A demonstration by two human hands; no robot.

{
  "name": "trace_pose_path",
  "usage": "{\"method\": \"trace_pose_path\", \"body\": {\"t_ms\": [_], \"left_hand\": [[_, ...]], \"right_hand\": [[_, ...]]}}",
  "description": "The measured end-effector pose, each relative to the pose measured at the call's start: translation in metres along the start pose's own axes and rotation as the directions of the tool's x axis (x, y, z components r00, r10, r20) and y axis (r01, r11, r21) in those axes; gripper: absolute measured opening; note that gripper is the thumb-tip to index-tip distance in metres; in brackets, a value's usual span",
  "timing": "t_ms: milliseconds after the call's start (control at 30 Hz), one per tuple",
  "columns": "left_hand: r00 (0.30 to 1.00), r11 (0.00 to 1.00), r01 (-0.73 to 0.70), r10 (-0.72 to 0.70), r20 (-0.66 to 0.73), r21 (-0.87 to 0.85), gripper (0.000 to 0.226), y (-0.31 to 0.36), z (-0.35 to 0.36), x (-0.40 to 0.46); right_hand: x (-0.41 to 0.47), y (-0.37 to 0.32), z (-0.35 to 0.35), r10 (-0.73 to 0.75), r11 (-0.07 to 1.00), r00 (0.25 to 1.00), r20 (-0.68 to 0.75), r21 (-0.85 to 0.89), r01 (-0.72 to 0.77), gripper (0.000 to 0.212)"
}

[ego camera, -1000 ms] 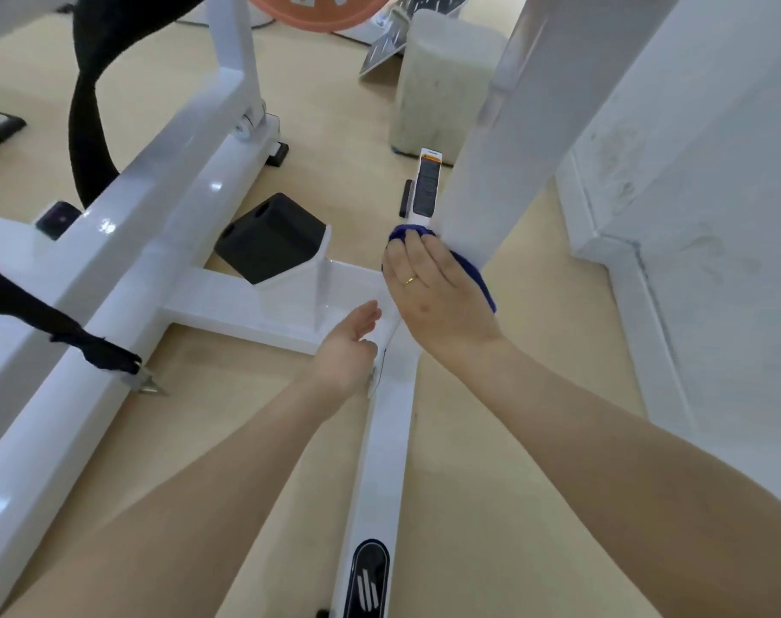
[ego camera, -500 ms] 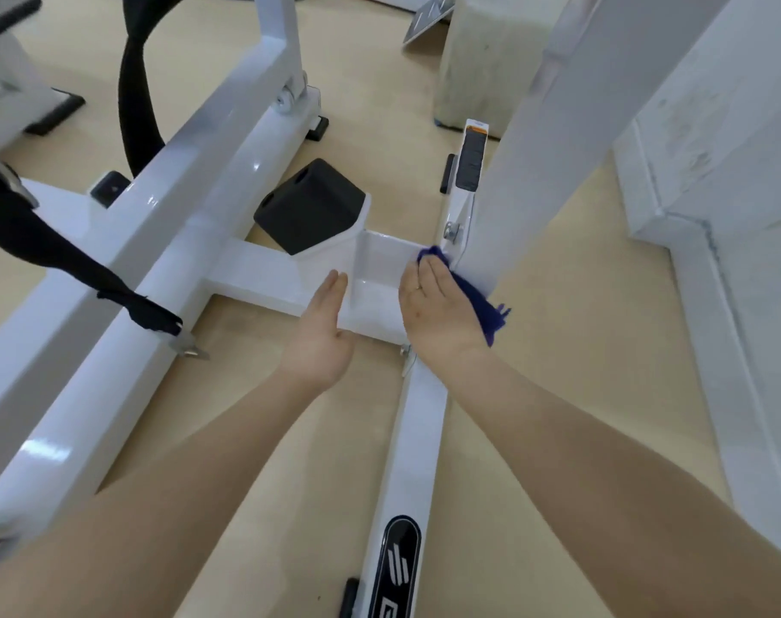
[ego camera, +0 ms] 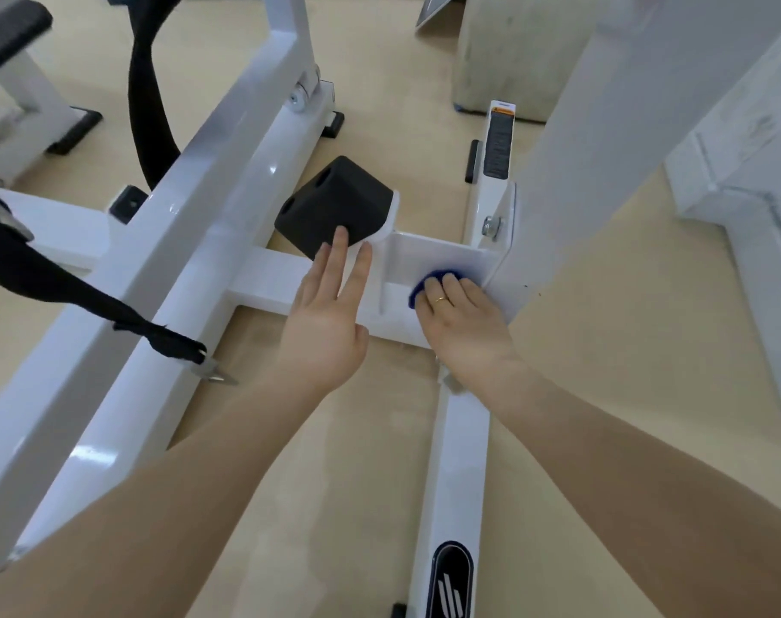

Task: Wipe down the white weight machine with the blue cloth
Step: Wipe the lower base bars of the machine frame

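Closest in, a white floor rail (ego camera: 453,475) with a black logo badge (ego camera: 451,582) runs up between both forearms toward the machine (ego camera: 228,140). At its far end the right hand (ego camera: 462,323) is down in the bracket pocket (ego camera: 437,256), the open-topped white box where the cross-member meets the upright (ego camera: 602,140). Its fingers (ego camera: 451,289) lie side by side, flat on the cloth (ego camera: 428,281), pressing it into the pocket against the base of the post. Only a blue edge peeks out ahead of the fingertips; the rest is hidden under the palm.

Left hand (ego camera: 324,318) is beside it, fingers straight and slightly fanned, tips at the black rubber block (ego camera: 335,205) and the white plate under it. It holds nothing, and looks like it's bracing.

So the step in hand, I'd say, is wiping the inside of that pocket. As a container it holds just the cloth and the fingers; nothing else shows in it.

Next move likely needs the cloth dragged along the pocket floor and up its walls, working into the corners near the bolt (ego camera: 491,225), then out along the cross-member.

Further back: the slanted main beam, a black strap (ego camera: 150,89), a warning label (ego camera: 498,145) on the far rail.
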State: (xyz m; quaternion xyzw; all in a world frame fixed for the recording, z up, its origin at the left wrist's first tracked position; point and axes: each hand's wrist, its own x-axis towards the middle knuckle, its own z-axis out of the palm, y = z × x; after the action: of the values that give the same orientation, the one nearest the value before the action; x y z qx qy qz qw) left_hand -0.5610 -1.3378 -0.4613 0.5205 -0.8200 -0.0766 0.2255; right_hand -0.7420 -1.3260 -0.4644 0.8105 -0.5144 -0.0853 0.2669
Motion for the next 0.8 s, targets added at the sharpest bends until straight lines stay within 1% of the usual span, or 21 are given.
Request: {"method": "trace_pose_path", "body": {"t_ms": [33, 67, 100, 133, 167, 233, 300, 367, 400, 500, 567, 600, 633, 667, 700, 733, 767, 800], "left_hand": [[1.000, 0.999, -0.027, 0.028, -0.013, 0.026, 0.073, -0.003, 0.002, 0.000], [0.998, 0.998, -0.049, 0.050, -0.023, 0.045, 0.072, -0.005, 0.002, 0.000], [0.997, 0.996, -0.063, 0.065, -0.032, 0.057, 0.072, -0.006, 0.003, 0.000], [0.997, 0.996, -0.069, 0.071, -0.039, 0.063, 0.071, -0.007, 0.003, 0.000], [0.997, 0.996, -0.065, 0.068, -0.043, 0.061, 0.071, -0.007, 0.004, 0.000], [0.998, 0.998, -0.048, 0.050, -0.046, 0.045, 0.073, -0.005, 0.004, 0.000], [0.998, 0.998, -0.047, 0.049, -0.041, 0.037, 0.074, -0.005, 0.004, 0.000], [0.998, 0.998, -0.049, 0.050, -0.031, 0.035, 0.075, -0.008, 0.002, 0.000], [0.998, 0.998, -0.049, 0.050, -0.027, 0.036, 0.076, -0.010, 0.002, 0.000], [0.999, 0.997, -0.054, 0.054, -0.004, 0.050, 0.075, -0.010, 0.000, 0.000], [0.998, 0.997, -0.056, 0.055, 0.010, 0.053, 0.074, -0.009, -0.001, 0.000], [0.998, 0.997, -0.059, 0.058, 0.015, 0.053, 0.074, -0.010, -0.002, 0.000], [0.998, 0.997, -0.061, 0.061, 0.016, 0.049, 0.074, -0.010, -0.003, 0.000], [0.998, 0.997, -0.061, 0.060, 0.015, 0.036, 0.074, -0.010, -0.004, -0.001], [0.999, 0.999, -0.052, 0.052, 0.016, 0.009, 0.074, -0.009, -0.005, -0.001], [0.999, 0.999, -0.034, 0.035, 0.018, -0.033, 0.075, -0.008, -0.007, -0.001], [1.000, 0.996, -0.010, 0.012, 0.020, -0.085, 0.075, -0.007, -0.007, 0.000], [1.000, 0.990, 0.013, -0.010, 0.024, -0.140, 0.074, -0.006, -0.006, 0.001]], "right_hand": [[0.006, -0.002, -0.002, 0.008, 0.999, 0.995, -0.096, 0.035, -0.004, 0.036], [0.011, -0.002, -0.004, 0.001, 0.999, 0.983, -0.186, 0.033, 0.005, 0.037], [0.015, 0.000, -0.006, -0.031, 0.999, 0.969, -0.245, 0.010, 0.035, 0.036], [0.020, 0.001, -0.005, -0.080, 0.997, 0.963, -0.257, -0.020, 0.077, 0.034], [0.025, 0.003, -0.001, -0.127, 0.991, 0.962, -0.241, -0.068, 0.114, 0.033], [0.027, 0.008, 0.006, -0.190, 0.972, 0.968, -0.164, -0.170, 0.162, 0.034], [0.021, 0.012, 0.010, -0.180, 0.963, 0.977, -0.114, -0.222, 0.151, 0.036], [0.011, 0.012, 0.012, -0.145, 0.955, 0.983, -0.112, -0.277, 0.109, 0.026], [0.010, 0.011, 0.010, -0.107, 0.959, 0.987, -0.118, -0.276, 0.071, 0.022], [0.022, 0.007, 0.000, 0.006, 0.987, 0.985, -0.175, -0.160, -0.034, 0.023], [0.028, 0.000, -0.002, 0.035, 0.998, 0.987, -0.156, -0.051, -0.043, 0.018], [0.028, -0.002, -0.004, 0.064, 0.998, 0.988, -0.141, 0.023, -0.062, 0.024], [0.026, -0.002, -0.006, 0.136, 0.986, 0.985, -0.108, 0.111, -0.124, 0.036], [0.024, -0.003, -0.008, 0.242, 0.946, 0.966, -0.089, 0.241, -0.215, 0.048], [0.020, -0.005, -0.011, 0.324, 0.866, 0.945, -0.038, 0.413, -0.280, 0.055], [0.016, -0.007, -0.017, 0.411, 0.711, 0.910, 0.044, 0.610, -0.351, 0.055], [0.016, -0.012, -0.028, 0.507, 0.464, 0.852, 0.128, 0.792, -0.395, 0.048], [0.020, -0.019, -0.040, 0.597, 0.212, 0.782, 0.181, 0.904, -0.371, 0.043]]}}
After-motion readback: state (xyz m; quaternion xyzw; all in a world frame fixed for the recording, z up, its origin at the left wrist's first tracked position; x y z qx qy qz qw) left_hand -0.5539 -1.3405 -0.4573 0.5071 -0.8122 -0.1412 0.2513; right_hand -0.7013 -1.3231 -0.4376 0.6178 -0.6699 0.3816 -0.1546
